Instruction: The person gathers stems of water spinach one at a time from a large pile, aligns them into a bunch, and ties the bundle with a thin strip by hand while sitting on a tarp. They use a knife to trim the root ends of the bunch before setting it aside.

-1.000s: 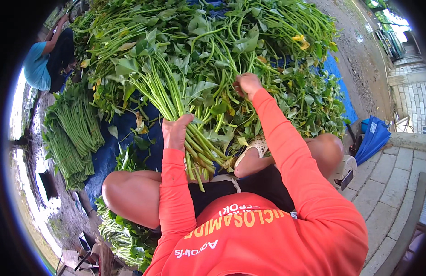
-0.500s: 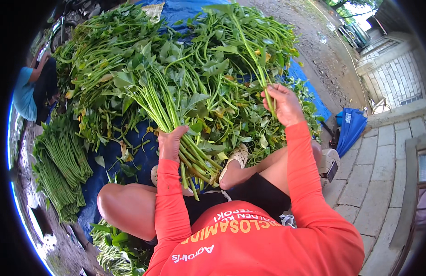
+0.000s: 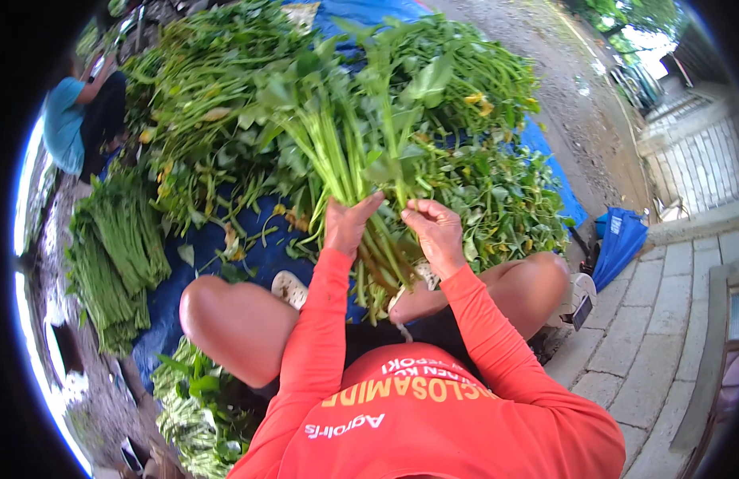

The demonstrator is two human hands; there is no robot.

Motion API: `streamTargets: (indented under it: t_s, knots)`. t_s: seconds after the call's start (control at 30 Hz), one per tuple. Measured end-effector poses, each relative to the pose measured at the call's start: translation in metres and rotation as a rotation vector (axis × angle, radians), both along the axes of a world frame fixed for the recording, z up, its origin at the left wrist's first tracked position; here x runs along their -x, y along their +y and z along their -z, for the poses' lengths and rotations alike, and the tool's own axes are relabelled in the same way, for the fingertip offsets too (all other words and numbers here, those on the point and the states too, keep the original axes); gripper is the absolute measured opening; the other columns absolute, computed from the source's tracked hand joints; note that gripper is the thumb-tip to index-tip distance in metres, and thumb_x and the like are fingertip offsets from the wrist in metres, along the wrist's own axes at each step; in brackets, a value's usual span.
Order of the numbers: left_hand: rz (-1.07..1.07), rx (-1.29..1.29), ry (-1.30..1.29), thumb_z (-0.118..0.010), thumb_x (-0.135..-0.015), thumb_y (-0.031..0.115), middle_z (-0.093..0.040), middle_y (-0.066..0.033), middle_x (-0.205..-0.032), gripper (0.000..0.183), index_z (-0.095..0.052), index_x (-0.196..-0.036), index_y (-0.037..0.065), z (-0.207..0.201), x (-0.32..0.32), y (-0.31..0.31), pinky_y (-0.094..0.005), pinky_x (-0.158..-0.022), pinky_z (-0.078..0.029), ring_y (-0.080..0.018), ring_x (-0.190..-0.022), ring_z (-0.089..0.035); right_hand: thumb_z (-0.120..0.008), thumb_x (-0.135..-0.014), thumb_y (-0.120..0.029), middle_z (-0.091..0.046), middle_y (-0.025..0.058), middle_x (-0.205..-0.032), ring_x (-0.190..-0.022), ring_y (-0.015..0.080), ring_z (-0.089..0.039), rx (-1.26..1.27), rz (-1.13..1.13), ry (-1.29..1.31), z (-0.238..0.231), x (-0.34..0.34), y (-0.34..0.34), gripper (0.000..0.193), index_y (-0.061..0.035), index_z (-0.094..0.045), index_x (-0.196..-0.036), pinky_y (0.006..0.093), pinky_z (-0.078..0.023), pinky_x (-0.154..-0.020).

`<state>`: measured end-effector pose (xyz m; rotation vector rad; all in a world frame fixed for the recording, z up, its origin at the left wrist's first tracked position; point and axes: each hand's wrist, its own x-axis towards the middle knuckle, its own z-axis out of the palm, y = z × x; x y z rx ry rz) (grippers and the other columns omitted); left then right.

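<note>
Thick bundle of long green leafy stems (image 3: 334,152), gripped in left hand (image 3: 350,225) over blue plastic tarpaulin (image 3: 171,303); slim green sprig (image 3: 394,140), pinched in right hand (image 3: 438,233) just beside; stem ends (image 3: 392,270) best kept level.

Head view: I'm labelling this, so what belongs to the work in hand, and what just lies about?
In use: bunch of stems in left hand; leafy stems in right hand; heap of greens; stacked bundles; blue tarp.
Lying about: folded blue umbrella; loose leaf.

Blue tarp (image 3: 163,319) spread over bare ground (image 3: 505,36). Lying on it: broad heap of leafy green stems (image 3: 217,104), loose leaves (image 3: 233,241), some browned; stacked stem bundles (image 3: 118,263) at left edge.
</note>
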<state>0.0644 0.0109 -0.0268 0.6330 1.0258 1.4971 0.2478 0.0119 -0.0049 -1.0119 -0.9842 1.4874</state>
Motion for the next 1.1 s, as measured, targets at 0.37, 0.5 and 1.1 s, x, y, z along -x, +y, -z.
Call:
streamTargets:
  t_s: [0.37, 0.5, 1.1]
  knots:
    - [-0.079, -0.026, 0.025, -0.092, -0.078, 0.011, -0.072, -0.0104, -0.123, 0.067, -0.058, -0.135, 0.001, -0.003, -0.002, -0.011, -0.0356, -0.096, -0.057, -0.0192, -0.106, -0.07, -0.074, -0.098, -0.01, -0.072, -0.0026, -0.099, -0.086, 0.0033, -0.059, 0.147, -0.389, -0.357, -0.008, 0.005, 0.008, 0.022, 0.0031, -0.076, -0.115, 0.0219, -0.048, -0.077]
    - [-0.011, 0.004, -0.006, -0.088, -0.078, 0.004, -0.072, -0.01, -0.12, 0.064, -0.058, -0.135, 0.001, -0.005, 0.004, -0.01, -0.0359, -0.097, -0.057, -0.0197, -0.106, -0.07, -0.074, -0.098, -0.015, -0.071, -0.004, -0.092, -0.077, 0.0015, -0.056, 0.156, -0.337, -0.397, 0.002, 0.007, 0.003, 0.02, 0.0, -0.077, -0.112, 0.0208, -0.044, -0.067]
    - [-0.14, 0.25, 0.176, -0.089, -0.074, 0.007, -0.072, -0.0106, -0.115, 0.065, -0.057, -0.131, 0.001, 0.095, -0.013, -0.01, -0.0358, -0.09, -0.058, -0.0222, -0.099, -0.071, -0.072, -0.098, -0.014, -0.075, 0.002, -0.094, -0.082, 0.0062, -0.064, 0.278, -0.281, -0.543, 0.039, 0.003, -0.022, 0.024, 0.0032, -0.076, -0.115, 0.023, -0.051, -0.076]
